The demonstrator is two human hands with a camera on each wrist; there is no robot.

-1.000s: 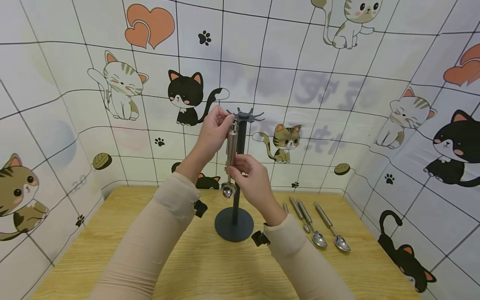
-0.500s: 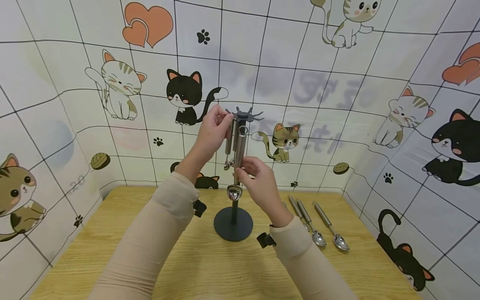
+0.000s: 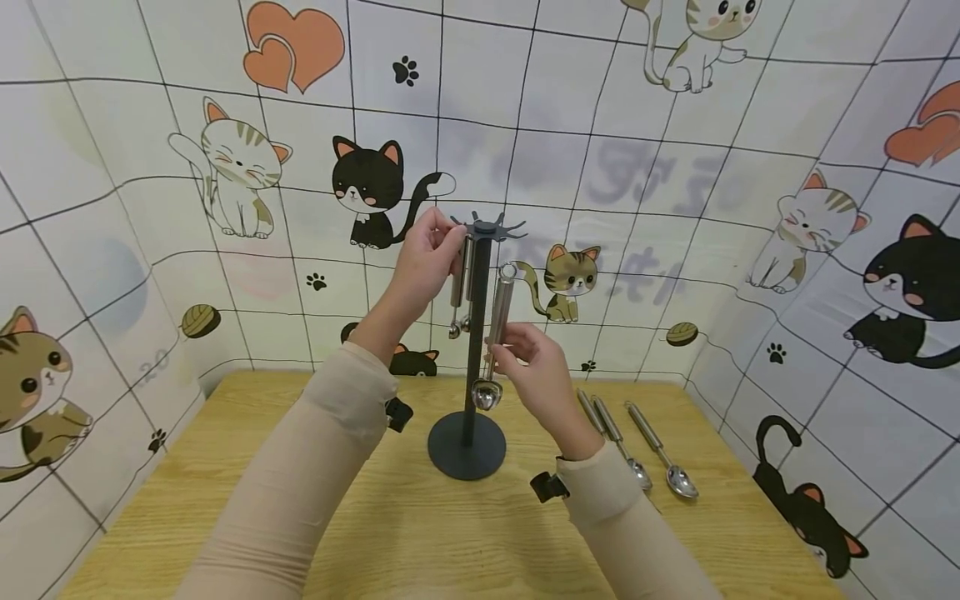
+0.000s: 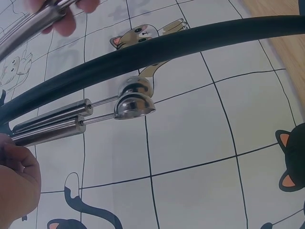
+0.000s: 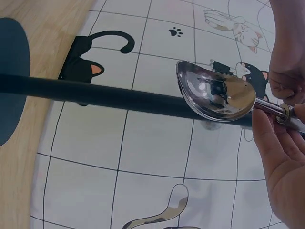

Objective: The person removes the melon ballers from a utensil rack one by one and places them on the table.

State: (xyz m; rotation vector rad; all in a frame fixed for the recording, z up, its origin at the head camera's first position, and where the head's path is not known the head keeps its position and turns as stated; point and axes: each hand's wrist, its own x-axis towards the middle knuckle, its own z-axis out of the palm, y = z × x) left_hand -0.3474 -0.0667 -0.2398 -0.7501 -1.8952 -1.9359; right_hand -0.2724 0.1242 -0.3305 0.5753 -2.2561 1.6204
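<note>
A dark rack (image 3: 476, 333) stands upright on a round base, with hooks at its top. Two small scoops (image 4: 52, 126) hang side by side on its left, metal bowls downward. At the hook, my left hand (image 3: 429, 257) pinches the upper end of a hanging scoop's handle; the fingertips are partly hidden. My right hand (image 3: 536, 367) grips a larger ice cream scoop (image 5: 214, 93) low on the handle, near its neck. That scoop is held nearly upright just right of the post, its ringed end below the hooks and its shiny bowl down.
Several more metal scoops (image 3: 660, 442) lie on the wooden table (image 3: 375, 517) to the right, partly behind my right wrist. A cat-patterned sheet (image 3: 637, 100) with grid lines surrounds the table at the back and sides.
My right hand has carried the larger scoop rightward, from in front of the hanging scoops, across the post, to its right side. My left hand has stayed at the hook.
</note>
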